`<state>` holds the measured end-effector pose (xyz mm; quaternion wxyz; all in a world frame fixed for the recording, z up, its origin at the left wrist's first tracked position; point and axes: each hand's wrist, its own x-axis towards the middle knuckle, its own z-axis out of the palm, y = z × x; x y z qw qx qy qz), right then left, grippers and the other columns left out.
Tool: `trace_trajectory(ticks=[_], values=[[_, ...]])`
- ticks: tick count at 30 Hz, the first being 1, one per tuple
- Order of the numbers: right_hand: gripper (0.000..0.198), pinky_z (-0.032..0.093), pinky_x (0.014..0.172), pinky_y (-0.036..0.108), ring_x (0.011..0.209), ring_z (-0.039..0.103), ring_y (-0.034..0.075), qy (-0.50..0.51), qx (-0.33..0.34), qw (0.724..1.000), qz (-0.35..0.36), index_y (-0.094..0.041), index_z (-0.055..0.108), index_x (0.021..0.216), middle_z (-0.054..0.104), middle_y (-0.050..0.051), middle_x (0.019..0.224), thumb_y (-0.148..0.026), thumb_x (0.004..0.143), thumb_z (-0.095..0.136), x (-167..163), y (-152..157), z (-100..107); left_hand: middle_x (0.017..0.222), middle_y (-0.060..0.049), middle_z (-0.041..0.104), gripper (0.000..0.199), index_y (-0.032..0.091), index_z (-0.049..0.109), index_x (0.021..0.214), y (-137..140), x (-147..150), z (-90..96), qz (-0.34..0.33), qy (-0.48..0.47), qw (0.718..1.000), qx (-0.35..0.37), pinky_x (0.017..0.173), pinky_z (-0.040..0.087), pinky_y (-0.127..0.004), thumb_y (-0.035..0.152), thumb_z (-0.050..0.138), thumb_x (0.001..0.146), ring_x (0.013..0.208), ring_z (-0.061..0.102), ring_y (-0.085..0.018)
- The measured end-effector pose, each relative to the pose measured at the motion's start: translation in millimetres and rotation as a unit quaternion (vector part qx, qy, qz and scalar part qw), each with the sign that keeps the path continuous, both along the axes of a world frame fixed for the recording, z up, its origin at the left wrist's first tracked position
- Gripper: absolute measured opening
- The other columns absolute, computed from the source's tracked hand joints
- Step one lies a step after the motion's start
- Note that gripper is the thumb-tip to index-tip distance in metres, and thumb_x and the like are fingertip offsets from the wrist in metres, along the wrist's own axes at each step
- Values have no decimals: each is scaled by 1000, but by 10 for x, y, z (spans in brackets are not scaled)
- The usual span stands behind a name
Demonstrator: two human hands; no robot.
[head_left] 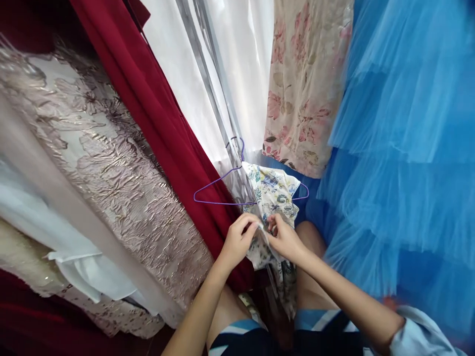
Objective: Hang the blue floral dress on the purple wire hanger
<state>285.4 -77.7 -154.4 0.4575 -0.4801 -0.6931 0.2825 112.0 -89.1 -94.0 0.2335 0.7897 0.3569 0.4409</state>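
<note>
A white garment with a blue, yellow and green flower print [276, 190] hangs from the right half of a purple wire hanger [218, 180]. The hanger's left half is bare, and its hook is up against the metal pole. Just below the hanger, the fingers of my left hand [239, 237] are pinched together on the garment's front edge. My right hand [285, 237] grips the same edge close beside it, its thumb and fingers closed on the cloth. Whether a button or other small fastening lies between the fingertips is too small to tell.
A dark red garment [148, 109] and a textured pinkish dress [118, 163] hang at the left. Grey metal poles [213, 64] stand before white cloth [241, 39]. To the right hang a beige floral garment [308, 89] and a tiered blue tulle dress [393, 128].
</note>
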Motion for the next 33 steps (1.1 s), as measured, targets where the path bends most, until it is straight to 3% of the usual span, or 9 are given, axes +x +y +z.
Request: trace_trajectory(ticks=[3, 6, 8, 12, 16, 20, 24, 27, 33], values=[[36, 48, 76, 34, 87, 60, 22, 58, 159, 984, -47, -21, 50, 116, 62, 8, 104, -41, 87, 57, 67, 69, 334, 110, -9, 63, 15, 18, 62, 93, -62, 343, 370, -51, -46, 996, 57, 98, 44, -34, 25, 50, 98, 109, 59, -20], [41, 41, 99, 44, 117, 52, 30, 12, 306, 944, -123, -21, 55, 123, 57, 13, 125, -38, 86, 58, 228, 279, 693, 112, -10, 63, 15, 18, 61, 95, -129, 504, 462, -57, -82, 993, 66, 99, 45, -35, 25, 49, 99, 110, 59, -21], [39, 38, 101, 47, 119, 51, 32, -44, 295, 937, -182, -20, 59, 124, 60, 14, 126, -36, 89, 56, 400, 459, 882, 108, -9, 64, 16, 18, 62, 96, -158, 511, 407, -49, -93, 993, 50, 97, 45, -34, 26, 48, 99, 107, 59, -21], [30, 45, 79, 37, 85, 62, 27, -80, 187, 967, -156, -20, 72, 97, 72, 8, 89, -41, 93, 52, 754, 688, 958, 99, -8, 65, 20, 17, 64, 96, -151, 387, 247, -17, -111, 994, 18, 92, 46, -31, 30, 49, 99, 100, 60, -20], [37, 45, 72, 31, 81, 63, 22, 57, 150, 981, -105, -19, 72, 98, 71, 6, 90, -47, 96, 48, 975, 633, 662, 91, -5, 64, 21, 18, 64, 91, -116, 237, 153, 27, -126, 992, -9, 87, 46, -29, 33, 50, 98, 93, 60, -19], [40, 45, 75, 31, 85, 60, 23, 149, 90, 976, -134, -17, 70, 98, 69, 9, 91, -51, 95, 48, 1114, 486, 122, 90, -5, 63, 24, 19, 63, 91, -122, 130, 75, 47, -113, 992, -32, 85, 46, -29, 37, 50, 98, 91, 60, -19], [47, 43, 96, 41, 108, 57, 28, 174, 41, 959, -218, -17, 56, 124, 61, 13, 120, -51, 92, 51, 1051, 252, -552, 83, -3, 61, 22, 19, 62, 90, -172, 112, 7, 78, -95, 992, -33, 74, 46, -27, 38, 52, 96, 81, 58, -18], [60, 37, 106, 49, 121, 49, 32, 128, 73, 956, -254, -14, 45, 134, 52, 16, 128, -51, 88, 57, 818, -74, -929, 81, -3, 62, 19, 20, 62, 90, -250, 194, 4, 75, -66, 995, -21, 73, 45, -27, 34, 52, 96, 77, 58, -17], [56, 38, 106, 52, 124, 47, 32, 126, 123, 969, -176, -22, 40, 134, 47, 14, 130, -40, 86, 63, 267, -768, -1013, 88, -6, 59, 19, 19, 59, 88, -433, 404, 64, 10, -50, 999, -1, 81, 44, -30, 29, 47, 99, 84, 56, -18]])
